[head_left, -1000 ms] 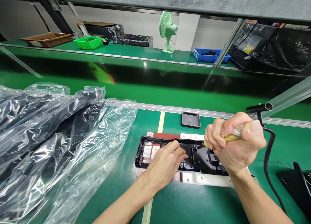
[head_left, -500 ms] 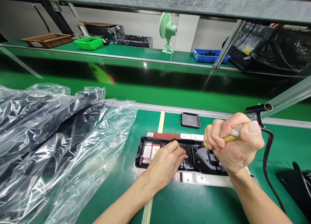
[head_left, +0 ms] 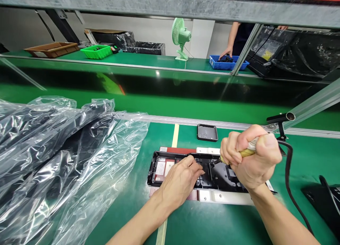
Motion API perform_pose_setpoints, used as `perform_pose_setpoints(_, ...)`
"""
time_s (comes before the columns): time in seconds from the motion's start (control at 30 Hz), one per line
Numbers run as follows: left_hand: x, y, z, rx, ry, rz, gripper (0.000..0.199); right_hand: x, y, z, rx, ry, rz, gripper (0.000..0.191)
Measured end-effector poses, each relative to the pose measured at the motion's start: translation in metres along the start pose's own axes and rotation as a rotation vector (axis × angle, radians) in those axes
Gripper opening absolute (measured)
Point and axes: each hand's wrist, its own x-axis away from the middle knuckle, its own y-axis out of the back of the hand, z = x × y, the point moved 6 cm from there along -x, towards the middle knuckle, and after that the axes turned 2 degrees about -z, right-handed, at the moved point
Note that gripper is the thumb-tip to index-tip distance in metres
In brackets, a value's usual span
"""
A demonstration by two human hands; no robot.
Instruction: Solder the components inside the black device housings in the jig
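Green bench: black housing lies beneath the right grip (clenched).

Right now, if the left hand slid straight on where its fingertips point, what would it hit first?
Probably the raised ridge inside the black case, just to the right of the left hand. Depth is unclear, so the fingers might pass over it.

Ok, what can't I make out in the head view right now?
In the head view:
Black housing under the left hand: hidden by that hand.
Grip of the yellow tool: mostly covered by the right hand.
Its tip: too small and dark.
Black object at right: cut by the edge.
Co-worker's upper body: behind the metal beam.
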Motion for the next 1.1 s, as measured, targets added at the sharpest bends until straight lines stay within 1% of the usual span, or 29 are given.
perform_pose_setpoints(0.13,0.001,0.000,0.000,-0.005,0.015,0.012,0.024,0.001,0.000,0.000,0.007,0.005,-0.004,0.043)
perform_pose_setpoints(0.4,0.003,-0.002,0.005,0.031,-0.006,-0.017,0.024,0.001,0.000,-0.004,-0.018,0.002,0.060,0.039)
perform_pose_setpoints(0.63,0.001,0.001,0.003,0.035,-0.017,-0.019,0.022,0.004,0.003,-0.009,-0.007,0.012,0.091,0.038)
perform_pose_setpoints(0.9,0.002,0.000,0.007,0.071,-0.010,-0.019,0.022,0.005,0.004,-0.010,0.002,0.025,0.111,0.040)
perform_pose_setpoints(1.1,0.002,0.000,0.006,0.075,-0.002,-0.016,0.022,0.004,0.003,-0.009,0.013,0.022,0.106,0.042)
